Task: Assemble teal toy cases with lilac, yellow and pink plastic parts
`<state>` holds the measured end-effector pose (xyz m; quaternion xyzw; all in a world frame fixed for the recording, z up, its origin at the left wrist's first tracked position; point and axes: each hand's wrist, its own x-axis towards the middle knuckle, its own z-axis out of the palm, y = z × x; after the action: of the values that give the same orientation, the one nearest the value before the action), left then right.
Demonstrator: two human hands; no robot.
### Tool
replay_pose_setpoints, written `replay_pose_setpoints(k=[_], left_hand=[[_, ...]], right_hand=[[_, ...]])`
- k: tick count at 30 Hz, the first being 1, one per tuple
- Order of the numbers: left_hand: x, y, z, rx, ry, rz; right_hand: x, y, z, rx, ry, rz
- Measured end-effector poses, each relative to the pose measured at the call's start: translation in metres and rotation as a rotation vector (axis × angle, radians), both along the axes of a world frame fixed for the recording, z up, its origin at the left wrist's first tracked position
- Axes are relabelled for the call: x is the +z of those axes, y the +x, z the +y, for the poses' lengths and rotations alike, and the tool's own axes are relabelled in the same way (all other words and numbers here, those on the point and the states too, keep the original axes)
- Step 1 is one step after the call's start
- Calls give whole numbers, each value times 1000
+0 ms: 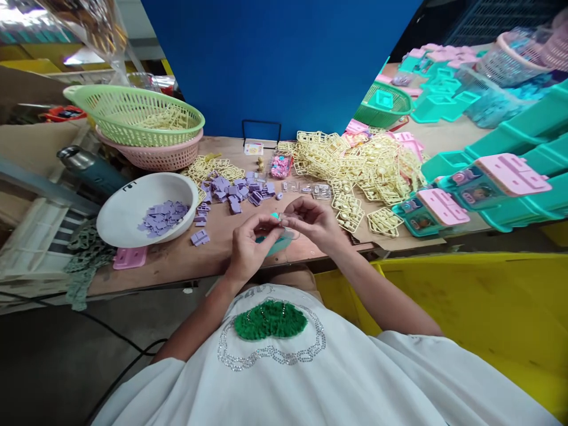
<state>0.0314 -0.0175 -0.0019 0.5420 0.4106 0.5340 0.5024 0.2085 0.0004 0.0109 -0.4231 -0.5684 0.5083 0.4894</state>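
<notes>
1 teal piece (277,244) clamped in left hand (249,245), just beside right hand (318,223), itself pinched together, contents unclear

Teal piece (279,244) partly behind left hand (251,244)

Soft light lets us see the right hand (318,223) and table (177,265) well. The near-left floor (39,361) is dark, the far-left plastic bag (95,26) shines, and the far-right pink basket (510,64) looks blurry and stretched.

A white shirt (284,393) with short sleeves (415,350) is displaying a fuzzy green patch (270,320), with silvery studs (290,358) looping around it.
</notes>
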Motion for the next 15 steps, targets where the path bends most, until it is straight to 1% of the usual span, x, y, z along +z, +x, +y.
replay_pose_setpoints(k=[2,3,5,7,10,11,13,15], left_hand=[[0,4,0,69,2,-67],[0,5,0,93,17,-69],[-1,3,1,100,72,30],[-4,-4,2,69,183,263],[-14,-17,4,-9,375,709],[-17,-21,4,-38,424,825],[-24,-26,6,-89,493,970],[-29,-29,7,-118,544,1020]], right_hand=[[0,-6,-5,-70,39,9],[-2,-9,-8,-94,68,-5],[-6,-11,-10,-124,120,-74],[-10,-4,-5,-115,125,-161],[-18,13,12,23,18,-263],[-21,18,18,74,-33,-279],[-28,24,28,144,-135,-291],[-35,25,33,176,-216,-286]])
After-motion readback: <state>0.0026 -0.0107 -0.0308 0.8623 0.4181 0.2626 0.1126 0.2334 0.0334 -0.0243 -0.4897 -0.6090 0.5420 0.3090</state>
